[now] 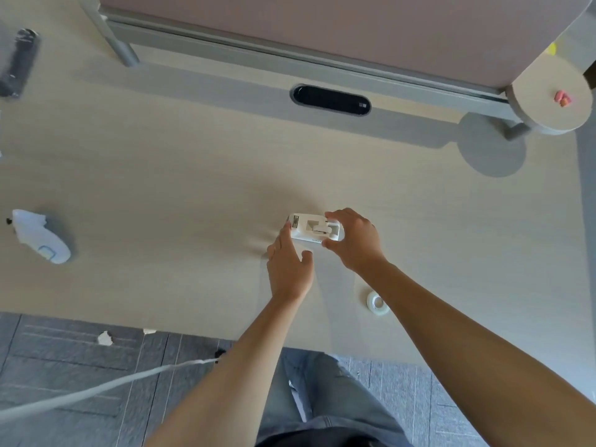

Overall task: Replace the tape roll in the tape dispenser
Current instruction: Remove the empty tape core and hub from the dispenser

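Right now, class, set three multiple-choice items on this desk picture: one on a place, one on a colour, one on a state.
1. Where does the tape roll lie?
A. on the desk beside the right forearm
B. inside the dispenser
C. on the floor

2. What colour is the tape dispenser?
A. black
B. white
C. red

3. What is the right hand doing?
A. resting flat on the desk
B. lifting the roll
C. gripping the dispenser's end

Answers: 1 A, the roll sits loose on the desk; 2 B, its body is white; 3 C, thumb and fingers pinch the dispenser.
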Available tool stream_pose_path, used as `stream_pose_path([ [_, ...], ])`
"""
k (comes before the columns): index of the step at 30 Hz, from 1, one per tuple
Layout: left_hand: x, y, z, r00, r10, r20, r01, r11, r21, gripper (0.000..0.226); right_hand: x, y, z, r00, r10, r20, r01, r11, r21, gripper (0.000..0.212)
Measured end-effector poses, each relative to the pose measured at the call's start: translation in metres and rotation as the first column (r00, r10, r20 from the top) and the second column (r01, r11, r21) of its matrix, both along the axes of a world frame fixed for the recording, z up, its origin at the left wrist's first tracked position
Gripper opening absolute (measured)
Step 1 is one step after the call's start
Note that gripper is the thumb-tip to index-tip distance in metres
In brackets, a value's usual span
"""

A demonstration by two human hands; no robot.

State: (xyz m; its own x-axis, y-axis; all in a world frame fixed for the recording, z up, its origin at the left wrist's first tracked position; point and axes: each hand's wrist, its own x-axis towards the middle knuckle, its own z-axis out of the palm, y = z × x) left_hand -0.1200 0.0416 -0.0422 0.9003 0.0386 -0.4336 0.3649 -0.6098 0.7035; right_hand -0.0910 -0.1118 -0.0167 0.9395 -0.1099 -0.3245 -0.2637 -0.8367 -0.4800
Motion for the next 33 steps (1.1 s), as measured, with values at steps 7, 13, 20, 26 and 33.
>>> stream_pose_path([
  [7,-0.057,0.018,0.002,0.999,-0.043,-0.001,0.043,0.999,0.024,0.073,-0.057,0.015,0.001,1.0,0.025,-0.001,-0.025,1.0,-0.014,0.056],
  [13,-0.08,0.027,-0.004,0.997,-0.063,0.033,0.061,0.996,0.062,0.072,-0.077,0.02,-0.006,0.999,0.036,0.017,-0.035,0.999,-0.009,0.055],
  [20,-0.084,0.029,-0.025,0.964,-0.114,0.242,0.075,0.984,0.164,0.07,-0.079,0.014,-0.017,0.998,0.048,0.03,-0.049,0.998,0.04,0.057],
  [26,-0.089,0.029,-0.056,0.913,-0.219,0.344,0.093,0.934,0.346,0.071,-0.066,0.005,-0.018,0.994,0.101,-0.036,-0.1,0.994,0.041,0.06],
  [33,-0.101,0.03,-0.08,0.85,-0.352,0.392,0.099,0.837,0.539,0.078,-0.083,0.006,-0.027,0.991,0.083,0.102,-0.086,0.996,0.025,0.061],
])
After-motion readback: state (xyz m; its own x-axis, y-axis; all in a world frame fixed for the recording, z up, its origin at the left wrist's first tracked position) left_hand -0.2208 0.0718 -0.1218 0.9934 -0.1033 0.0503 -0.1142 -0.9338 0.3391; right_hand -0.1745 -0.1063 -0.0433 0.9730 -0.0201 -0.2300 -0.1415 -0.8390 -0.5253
